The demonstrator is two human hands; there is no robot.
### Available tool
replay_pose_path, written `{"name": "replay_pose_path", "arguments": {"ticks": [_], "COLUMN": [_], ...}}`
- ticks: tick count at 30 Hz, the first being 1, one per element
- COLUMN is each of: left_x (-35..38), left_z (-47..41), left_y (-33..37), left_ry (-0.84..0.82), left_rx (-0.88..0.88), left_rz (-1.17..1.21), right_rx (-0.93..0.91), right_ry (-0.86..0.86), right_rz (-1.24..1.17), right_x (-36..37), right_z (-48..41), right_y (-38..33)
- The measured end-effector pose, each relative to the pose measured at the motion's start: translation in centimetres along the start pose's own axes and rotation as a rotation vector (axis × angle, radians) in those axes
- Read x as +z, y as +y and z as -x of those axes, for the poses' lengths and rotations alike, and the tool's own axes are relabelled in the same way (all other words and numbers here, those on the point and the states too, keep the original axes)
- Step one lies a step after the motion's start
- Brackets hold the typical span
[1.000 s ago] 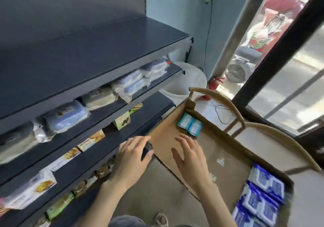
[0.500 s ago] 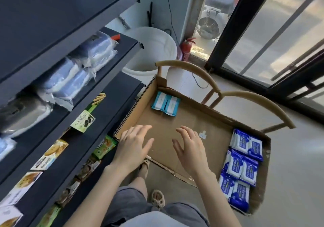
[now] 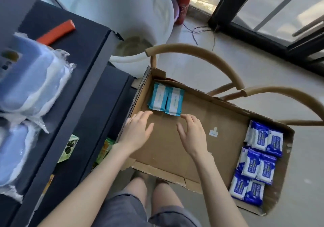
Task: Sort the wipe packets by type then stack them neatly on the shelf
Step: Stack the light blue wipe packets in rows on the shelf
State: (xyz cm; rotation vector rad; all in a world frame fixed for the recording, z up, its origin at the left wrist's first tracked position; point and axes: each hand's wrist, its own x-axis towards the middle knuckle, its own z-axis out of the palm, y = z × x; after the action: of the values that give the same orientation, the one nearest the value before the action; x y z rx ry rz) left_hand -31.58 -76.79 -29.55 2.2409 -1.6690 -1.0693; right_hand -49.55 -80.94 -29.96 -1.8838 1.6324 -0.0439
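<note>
Down at the bottom of the view, grey shorts (image 3: 126,207) and two bare forearms lead up into the cardboard box (image 3: 166,153). The left hand (image 3: 138,130) hangs over the box's left edge, fingers straight and loosely spread, holding nothing. The right hand (image 3: 192,133) is alongside it over the bare floor of the box, fingers fanned and slightly bent, empty too. Whether either palm touches the cardboard cannot be told. At the right end of the box, the dark blue wipe packets (image 3: 257,162) lie overlapped in a rough column. Just beyond the fingertips, two light blue wipe packets (image 3: 165,101) sit side by side in the far left corner. To the left, the dark shelf (image 3: 84,65) carries plastic-wrapped blue bundles (image 3: 33,79). Behind the box come curved wooden chair backs (image 3: 192,55), then a white tub (image 3: 126,16)
</note>
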Motion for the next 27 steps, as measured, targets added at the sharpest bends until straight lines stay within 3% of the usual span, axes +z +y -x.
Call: {"name": "replay_pose_path", "arguments": {"ticks": [9,18,27], "left_x": [7.9,15.7,17.5], "left_z": [-12.5,-19.7,-21.5], "left_y": [-4.2,-7.6,-8.2], "left_ry": [-0.074,0.106,0.24], "left_rx": [-0.188,-0.331,-0.409], "left_rz": [0.142,0.184,0.149], "right_rx": [0.197,0.341,0.408], "right_ry": [-0.078,0.029,0.147], "right_rz": [-0.131,-0.226,-0.349], "right_x": [8.1,15.8,18.0], "right_z": [-10.5,-17.4,-19.1], "right_y": [4.1,8.9,9.9]}}
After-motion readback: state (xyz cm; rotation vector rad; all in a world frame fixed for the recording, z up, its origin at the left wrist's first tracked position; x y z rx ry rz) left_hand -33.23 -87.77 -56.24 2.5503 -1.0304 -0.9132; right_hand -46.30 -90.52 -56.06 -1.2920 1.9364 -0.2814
